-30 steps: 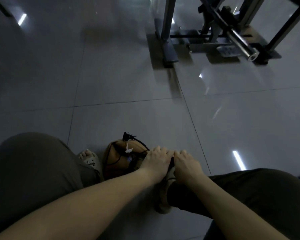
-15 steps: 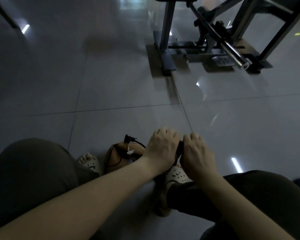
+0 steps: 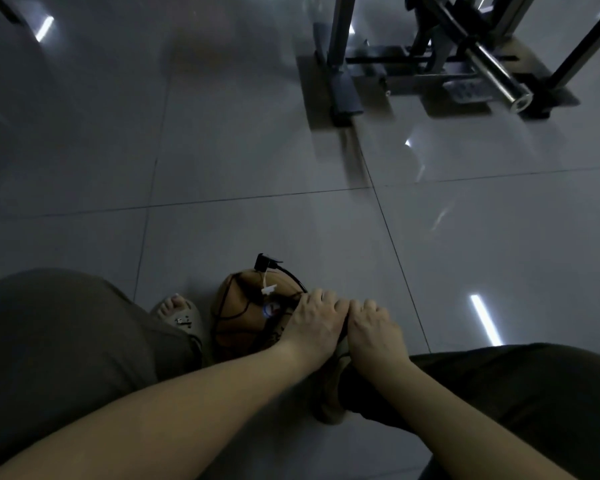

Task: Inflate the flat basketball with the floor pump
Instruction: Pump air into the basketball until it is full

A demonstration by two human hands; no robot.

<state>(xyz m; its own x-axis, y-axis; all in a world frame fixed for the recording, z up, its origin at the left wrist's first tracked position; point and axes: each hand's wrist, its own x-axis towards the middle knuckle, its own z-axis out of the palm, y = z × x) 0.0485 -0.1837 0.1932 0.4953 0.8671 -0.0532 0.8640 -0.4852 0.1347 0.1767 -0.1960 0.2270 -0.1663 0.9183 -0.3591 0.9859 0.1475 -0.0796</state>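
Both hands [image 3: 343, 323] clenched on pump handle; orange basketball [image 3: 243, 317] dented, hose-wrapped.

arms: bare from the near edge of view to the wrists; no sleeves, watch or bands showing
left hand [image 3: 312, 323]: bare; no rings or gloves visible
right hand [image 3: 373, 329]: bare; likewise unadorned
trousers [image 3: 56, 341]: dark olive-brown cloth; loose, covering both knees
left sandal [image 3: 182, 317]: pale, open-toed, with a small dark mark on the strap
right shoe [image 3: 329, 396]: tan, mostly hidden; details too dim to tell
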